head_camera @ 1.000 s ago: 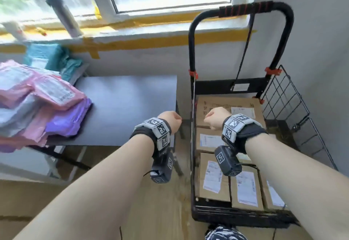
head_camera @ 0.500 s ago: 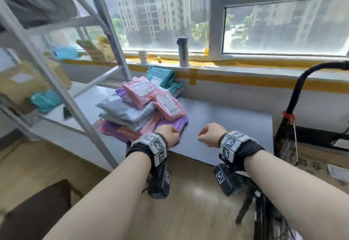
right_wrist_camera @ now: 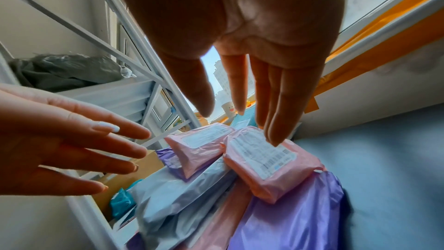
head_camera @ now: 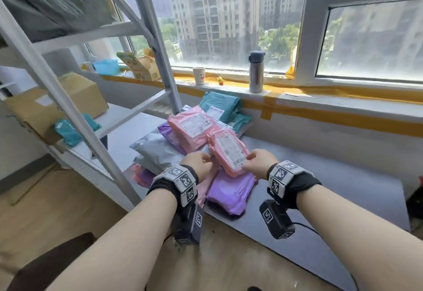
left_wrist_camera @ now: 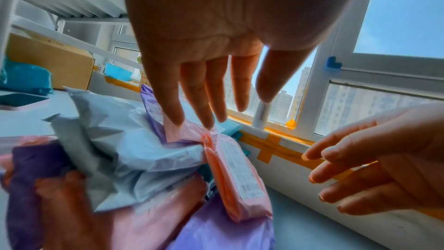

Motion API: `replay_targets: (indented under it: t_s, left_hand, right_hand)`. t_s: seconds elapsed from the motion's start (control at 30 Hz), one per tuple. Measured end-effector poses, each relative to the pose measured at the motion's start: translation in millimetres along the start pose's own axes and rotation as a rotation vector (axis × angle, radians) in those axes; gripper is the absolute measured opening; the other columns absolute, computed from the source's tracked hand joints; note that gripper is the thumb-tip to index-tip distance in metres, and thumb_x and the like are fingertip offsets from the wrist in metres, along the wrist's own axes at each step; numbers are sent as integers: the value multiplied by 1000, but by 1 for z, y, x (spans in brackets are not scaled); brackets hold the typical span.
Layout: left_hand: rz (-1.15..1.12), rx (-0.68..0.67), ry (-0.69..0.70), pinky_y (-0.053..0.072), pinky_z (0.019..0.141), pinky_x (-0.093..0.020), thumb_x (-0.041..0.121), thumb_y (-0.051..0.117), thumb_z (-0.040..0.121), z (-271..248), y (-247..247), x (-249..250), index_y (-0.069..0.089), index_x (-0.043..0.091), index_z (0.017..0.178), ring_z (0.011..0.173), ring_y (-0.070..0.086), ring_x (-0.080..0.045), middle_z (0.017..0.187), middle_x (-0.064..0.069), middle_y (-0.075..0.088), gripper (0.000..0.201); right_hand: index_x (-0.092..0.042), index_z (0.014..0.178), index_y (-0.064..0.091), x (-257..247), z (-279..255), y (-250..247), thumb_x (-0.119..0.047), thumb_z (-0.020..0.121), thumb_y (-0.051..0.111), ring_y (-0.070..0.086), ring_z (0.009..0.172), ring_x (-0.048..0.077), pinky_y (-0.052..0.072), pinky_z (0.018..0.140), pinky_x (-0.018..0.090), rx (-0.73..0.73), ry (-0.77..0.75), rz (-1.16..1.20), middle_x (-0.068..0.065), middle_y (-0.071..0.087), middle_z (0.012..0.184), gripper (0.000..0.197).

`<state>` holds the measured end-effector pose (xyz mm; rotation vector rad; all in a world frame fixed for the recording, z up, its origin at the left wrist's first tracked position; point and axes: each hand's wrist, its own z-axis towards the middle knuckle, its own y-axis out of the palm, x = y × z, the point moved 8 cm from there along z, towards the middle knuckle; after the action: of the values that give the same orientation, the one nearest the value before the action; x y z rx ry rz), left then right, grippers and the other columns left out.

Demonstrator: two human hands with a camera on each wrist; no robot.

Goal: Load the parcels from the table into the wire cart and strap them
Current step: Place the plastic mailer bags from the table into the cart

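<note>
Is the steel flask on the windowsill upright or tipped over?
Upright: the steel flask with its dark lid stands on its base on the windowsill.

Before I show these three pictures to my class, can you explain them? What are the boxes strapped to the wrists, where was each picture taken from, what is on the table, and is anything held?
No machine here: a person works with bare hands. The black boxes under the wrists are small cameras; a third sits on the head. The wide picture is the head view, looking down at both arms. The other two look along each palm toward the fingers.

On the grey table lies a heap of soft mailer bags: pink, purple, grey and teal. On top sits a small pink parcel with a white label.

The left hand and right hand reach in on either side of it with straight fingers. The right fingertips are at its label. Nothing is gripped yet.
</note>
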<state>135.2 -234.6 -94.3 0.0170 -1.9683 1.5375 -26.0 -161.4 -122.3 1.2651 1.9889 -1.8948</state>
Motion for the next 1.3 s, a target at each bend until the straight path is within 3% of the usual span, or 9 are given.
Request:
replay_targets:
  t_s: [0.13, 0.37, 0.53, 0.6, 0.67, 0.77, 0.93, 1.07, 1.3]
  left_hand:
    - [6, 18, -67, 43, 99, -28, 19, 52, 92, 65, -6, -1, 59, 9, 125, 119, 55, -26, 128, -13, 60, 35]
    - [192, 59, -123, 40, 105, -36, 33, 55, 90, 147, -12, -12, 54, 16, 129, 122, 50, -31, 132, -12, 56, 43]
    - [436, 96, -76, 18, 115, -43, 47, 55, 85, 172, -23, -22, 30, 22, 144, 140, 14, -31, 148, -11, 23, 69]
    - [576, 111, -71, 6, 118, -44, 52, 57, 81, 183, -33, -28, 23, 23, 146, 143, 5, -33, 152, -13, 14, 79]
    - [650, 86, -106, 1, 117, -47, 55, 61, 78, 193, -39, -39, 17, 23, 148, 144, -2, -36, 155, -14, 6, 89]
    - [712, -34, -164, -2, 116, -52, 65, 64, 70, 208, -36, -57, -1, 24, 150, 144, -9, -41, 157, -18, -7, 111]
    - [769, -126, -93, 2, 115, -58, 75, 65, 58, 224, -33, -70, -9, 32, 148, 143, 4, -42, 156, -20, -1, 125]
    - [815, -156, -17, 5, 114, -59, 68, 66, 61, 226, -31, -68, -7, 32, 149, 141, 15, -42, 154, -24, 9, 120]
    - [817, -125, 127, 31, 101, -44, 46, 67, 70, 222, -21, -65, 13, 24, 141, 124, 36, -37, 135, -24, 33, 92]
  right_hand:
    - [-5, 134, 42, 7, 72, -4, -35, 80, 71, 49, 123, 28, 41, 98, 30, -29, 47, -33, 14, 50, 134, 68]
    - [-31, 150, 7, 4, 155, 37, -48, 64, 81, 38, 127, 38, 36, 108, 42, -103, 76, -52, 18, 30, 136, 114]
    - [-40, 146, -18, 1, 179, 72, -53, 59, 82, 25, 134, 44, 31, 108, 55, -187, 128, -182, 21, 4, 151, 134]
    - [-39, 145, -22, 1, 187, 74, -50, 62, 80, 30, 131, 41, 35, 103, 55, -181, 150, -248, 22, 12, 147, 132]
    - [-35, 147, -20, -2, 191, 74, -44, 66, 77, 38, 124, 37, 40, 101, 49, -160, 157, -250, 19, 29, 134, 126]
    - [-30, 149, -8, -5, 192, 65, -34, 69, 73, 44, 121, 38, 44, 99, 43, -105, 173, -152, 18, 38, 127, 113]
    - [-25, 146, 1, -6, 189, 44, -30, 70, 71, 48, 119, 37, 43, 98, 39, -31, 269, -88, 18, 39, 129, 103]
    - [-23, 144, 5, -6, 177, 30, -28, 71, 70, 49, 116, 37, 43, 97, 37, 80, 357, -33, 18, 40, 128, 98]
    - [-23, 141, 10, -9, 140, 27, -24, 69, 69, 50, 115, 38, 45, 99, 39, 241, 476, 59, 19, 40, 127, 93]
